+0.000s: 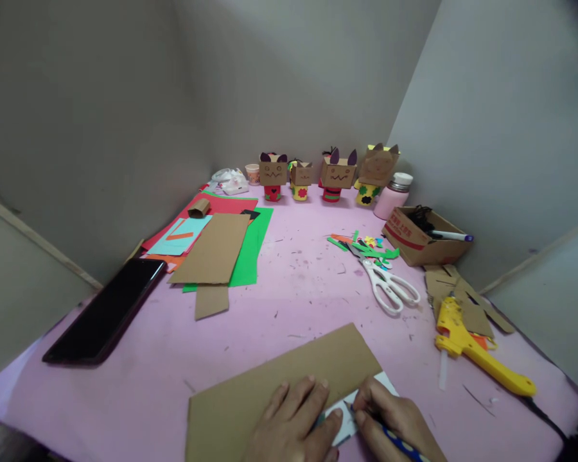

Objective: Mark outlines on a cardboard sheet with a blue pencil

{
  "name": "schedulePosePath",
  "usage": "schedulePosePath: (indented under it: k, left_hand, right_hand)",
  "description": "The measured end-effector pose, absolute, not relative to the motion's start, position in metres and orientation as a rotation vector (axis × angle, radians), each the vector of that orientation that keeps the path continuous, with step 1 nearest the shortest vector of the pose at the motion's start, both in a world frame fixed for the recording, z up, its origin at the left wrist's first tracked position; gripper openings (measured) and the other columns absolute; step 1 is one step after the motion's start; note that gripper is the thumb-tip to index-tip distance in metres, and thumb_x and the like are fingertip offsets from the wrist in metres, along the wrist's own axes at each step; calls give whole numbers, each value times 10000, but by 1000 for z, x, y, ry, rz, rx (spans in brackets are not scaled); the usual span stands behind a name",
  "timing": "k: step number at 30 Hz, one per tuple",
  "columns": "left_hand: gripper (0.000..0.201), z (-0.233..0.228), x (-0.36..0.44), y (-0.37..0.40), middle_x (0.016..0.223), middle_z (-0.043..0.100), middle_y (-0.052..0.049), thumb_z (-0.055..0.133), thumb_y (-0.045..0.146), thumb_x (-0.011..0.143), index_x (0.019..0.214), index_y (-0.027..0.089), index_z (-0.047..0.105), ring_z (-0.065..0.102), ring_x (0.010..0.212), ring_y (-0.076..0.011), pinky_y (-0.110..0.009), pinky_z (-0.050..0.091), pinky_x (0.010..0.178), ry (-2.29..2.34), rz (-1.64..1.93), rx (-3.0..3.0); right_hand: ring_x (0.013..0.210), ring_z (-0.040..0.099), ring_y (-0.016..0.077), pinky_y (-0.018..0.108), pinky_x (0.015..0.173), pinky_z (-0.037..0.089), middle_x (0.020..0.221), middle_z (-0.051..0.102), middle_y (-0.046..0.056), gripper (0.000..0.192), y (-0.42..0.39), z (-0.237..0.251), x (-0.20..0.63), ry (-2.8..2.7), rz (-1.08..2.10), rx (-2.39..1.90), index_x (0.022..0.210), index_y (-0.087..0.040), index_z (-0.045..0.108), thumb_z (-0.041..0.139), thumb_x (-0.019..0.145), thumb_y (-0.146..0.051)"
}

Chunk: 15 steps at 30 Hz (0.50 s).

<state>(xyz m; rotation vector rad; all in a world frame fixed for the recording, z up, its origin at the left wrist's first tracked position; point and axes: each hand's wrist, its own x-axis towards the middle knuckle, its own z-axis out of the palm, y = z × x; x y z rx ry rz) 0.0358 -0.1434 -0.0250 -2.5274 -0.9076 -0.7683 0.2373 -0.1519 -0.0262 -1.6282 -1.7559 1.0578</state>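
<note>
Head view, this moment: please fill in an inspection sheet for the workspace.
Surface: pink table, speckled with paper scraps.
Job's things: brown cardboard sheet; white template on it; blue pencil.
Clutter: scissors, yellow glue gun, dark phone, coloured paper stack, four cardboard figures, small box.
Grippers: left hand presses the template flat; right hand grips the pencil.
Cables: dark cord from the glue gun.
Surroundings: grey partition walls.

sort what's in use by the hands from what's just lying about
In use: left hand, right hand, blue pen, white template, cardboard sheet.
Lying about: scissors, glue gun, phone, cardboard figures.
</note>
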Motion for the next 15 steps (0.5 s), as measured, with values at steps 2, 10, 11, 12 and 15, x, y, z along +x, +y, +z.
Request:
schedulePosePath:
  k: [2,10,11,12,15]
  left_hand:
    - [279,-24,37,-144,1030,723,50,396,351,974,1009,298,667,674,910,-149,-243,538,721,-911,-773,-2527]
    - [284,-25,36,-144,1053,712,63,391,379,976,1015,312,665,659,933,-142,-242,521,747,-937,-773,-2542]
    - [277,-25,36,-144,1057,710,62,399,381,974,1021,313,663,656,938,-142,-241,517,754,-937,-771,-2546]
    - [274,-26,35,-144,1058,709,60,402,382,973,1027,311,661,654,940,-141,-239,513,760,-936,-771,-2546]
    - [274,-28,35,-143,1061,708,59,402,380,973,1033,306,659,649,949,-145,-240,508,770,-937,-778,-2546]
  right_hand:
    - [514,453,128,242,530,298,525,471,-64,149,-152,-25,237,-1770,1043,-1628,654,-244,448,397,740,-353]
    - [527,491,133,238,537,314,553,497,-52,149,-152,-21,236,-1823,999,-1643,663,-243,441,365,745,-342]
    - [525,491,133,238,535,316,551,501,-52,151,-152,-21,236,-1827,995,-1645,665,-244,441,362,749,-340]
    - [523,493,133,237,534,318,549,507,-52,149,-152,-21,236,-1830,991,-1647,667,-244,442,361,751,-337]
    - [526,505,135,236,531,321,546,525,-50,148,-153,-21,235,-1843,966,-1643,664,-245,442,358,754,-327]
